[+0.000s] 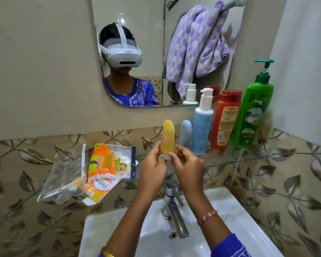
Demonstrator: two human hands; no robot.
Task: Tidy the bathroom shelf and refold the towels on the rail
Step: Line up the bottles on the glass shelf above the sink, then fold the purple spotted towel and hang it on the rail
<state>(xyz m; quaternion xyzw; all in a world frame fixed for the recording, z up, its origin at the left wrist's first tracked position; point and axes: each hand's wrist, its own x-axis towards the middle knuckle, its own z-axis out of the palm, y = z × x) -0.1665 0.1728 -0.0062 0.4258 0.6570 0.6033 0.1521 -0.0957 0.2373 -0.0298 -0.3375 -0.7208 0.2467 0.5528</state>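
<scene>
A small yellow bottle (168, 138) stands upside down over the glass shelf (248, 160), gripped at its lower end by both hands. My left hand (153, 164) pinches its left side and my right hand (188, 164) its right side. To its right on the shelf stand a grey-blue bottle (185, 135), a white pump bottle (202, 125), a red bottle (225, 121) and a green pump bottle (252, 114). On the shelf's left lie an orange scrub pad packet (109, 160), a Centrum packet (100, 188) and a clear plastic bag (63, 175). A purple dotted towel (195, 47) hangs bunched on a rail, seen in the mirror.
The mirror (137, 15) hangs on the wall above the shelf. Below the shelf are a white sink (239, 210) and a chrome tap (172, 201). A white wall (304, 52) closes the right side.
</scene>
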